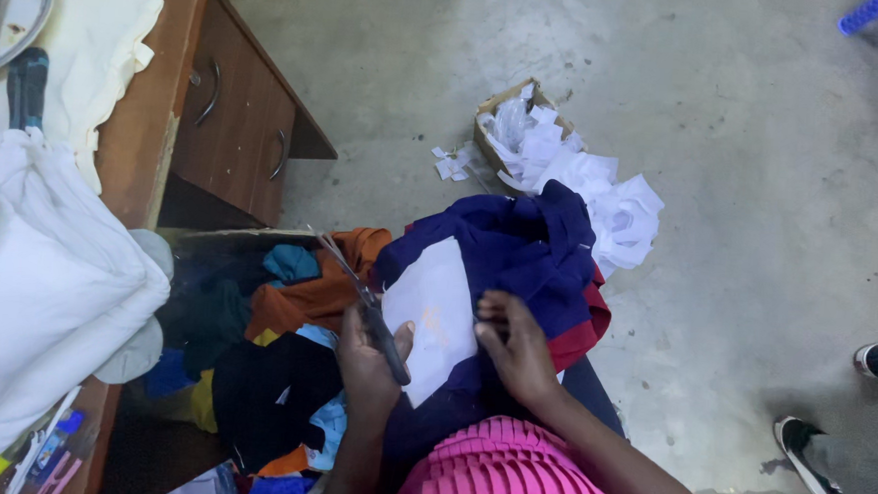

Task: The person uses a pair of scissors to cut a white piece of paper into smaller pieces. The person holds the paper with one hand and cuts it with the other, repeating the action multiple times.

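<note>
My left hand [371,362] grips a pair of scissors [357,285], whose blades point up and left over a box of scraps. A white paper pattern piece [436,312] lies on navy blue fabric [519,246] draped over my lap, with a red layer [585,335] showing at its right edge. My right hand [516,349] rests fingers-down on the fabric at the paper's right edge, pinning it. A pink pleated garment [507,476] shows at the bottom.
A box of mixed fabric scraps [253,358] sits at my left. A wooden desk with drawers [231,116] holds white cloth [27,266]. A cardboard box with white paper offcuts [563,168] lies on the concrete floor. Another person's shoes [828,458] stand at the right.
</note>
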